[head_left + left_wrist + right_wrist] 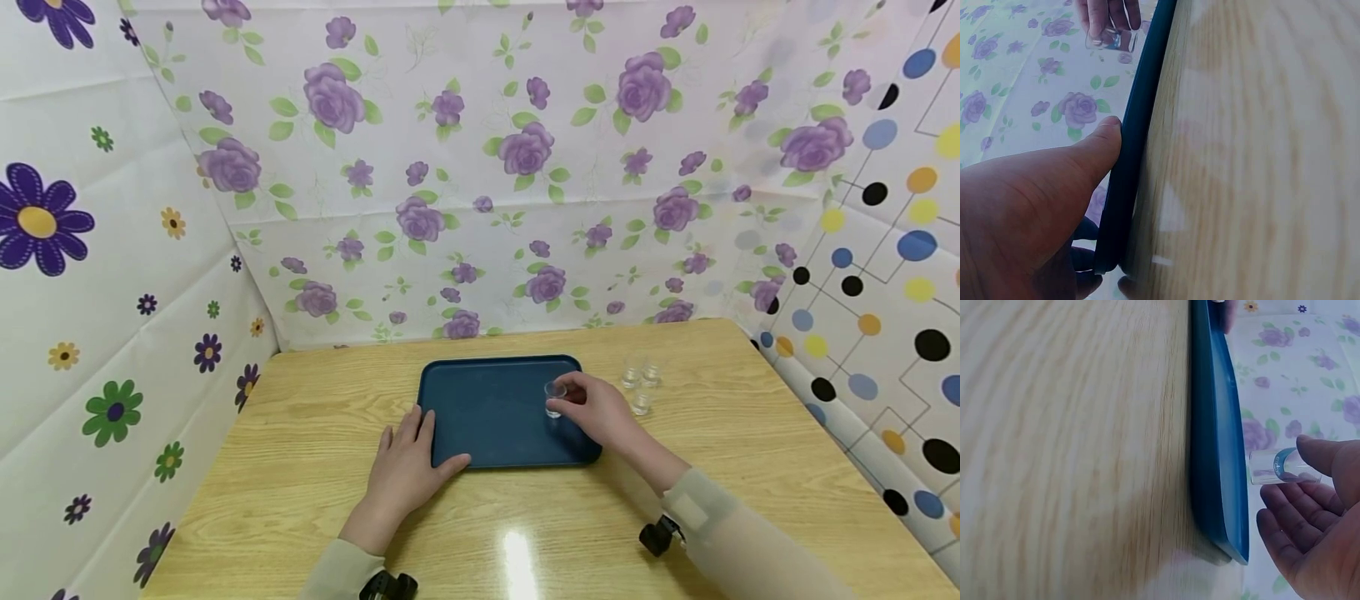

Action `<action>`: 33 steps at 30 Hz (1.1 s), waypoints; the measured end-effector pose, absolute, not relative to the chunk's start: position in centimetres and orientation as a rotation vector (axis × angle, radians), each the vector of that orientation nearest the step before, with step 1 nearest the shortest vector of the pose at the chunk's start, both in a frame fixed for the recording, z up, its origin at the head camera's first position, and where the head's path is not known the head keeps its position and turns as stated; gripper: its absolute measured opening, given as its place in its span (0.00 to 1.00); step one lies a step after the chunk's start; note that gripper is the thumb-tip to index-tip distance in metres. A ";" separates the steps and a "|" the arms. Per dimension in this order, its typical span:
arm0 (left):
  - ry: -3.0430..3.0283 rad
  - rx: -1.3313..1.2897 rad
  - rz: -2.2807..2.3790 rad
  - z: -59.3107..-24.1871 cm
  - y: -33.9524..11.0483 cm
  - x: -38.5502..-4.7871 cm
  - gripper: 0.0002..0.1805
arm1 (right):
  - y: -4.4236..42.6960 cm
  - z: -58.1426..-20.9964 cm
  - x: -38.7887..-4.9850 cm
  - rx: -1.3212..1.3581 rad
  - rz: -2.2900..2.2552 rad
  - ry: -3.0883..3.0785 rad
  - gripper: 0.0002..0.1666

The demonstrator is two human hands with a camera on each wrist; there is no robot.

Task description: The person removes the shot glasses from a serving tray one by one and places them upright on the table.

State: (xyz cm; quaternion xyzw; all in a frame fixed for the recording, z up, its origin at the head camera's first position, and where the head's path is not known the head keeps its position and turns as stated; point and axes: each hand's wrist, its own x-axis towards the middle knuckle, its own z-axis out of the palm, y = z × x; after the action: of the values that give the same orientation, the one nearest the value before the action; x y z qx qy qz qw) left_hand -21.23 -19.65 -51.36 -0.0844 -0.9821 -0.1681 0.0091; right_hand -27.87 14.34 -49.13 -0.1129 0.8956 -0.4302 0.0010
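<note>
A small clear shot glass is over the right part of a dark blue tray. My right hand pinches it between thumb and fingers. In the right wrist view the glass appears raised past the tray's rim. At the tray's near left corner rests my left hand, its fingers along the left edge and its thumb at the front edge. The left wrist view has the thumb touching the rim; the other fingers are partly hidden.
Three more clear shot glasses stand close together on the wooden table, to the right of the tray. A flower-print cloth hangs behind the table, with patterned cloths at both sides.
</note>
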 end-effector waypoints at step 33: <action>-3.066 -0.271 -0.514 -51.5 -19.6 -21.2 0.57 | 22.8 -45.8 -25.2 -0.317 -1.317 2.944 0.29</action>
State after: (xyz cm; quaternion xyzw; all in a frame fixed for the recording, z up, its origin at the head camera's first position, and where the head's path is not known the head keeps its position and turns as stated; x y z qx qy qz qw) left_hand -21.22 -19.61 -51.54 -0.0870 -0.9824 -0.1648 0.0107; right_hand -25.17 22.84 -45.81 -0.0978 0.9073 -0.4060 -0.0497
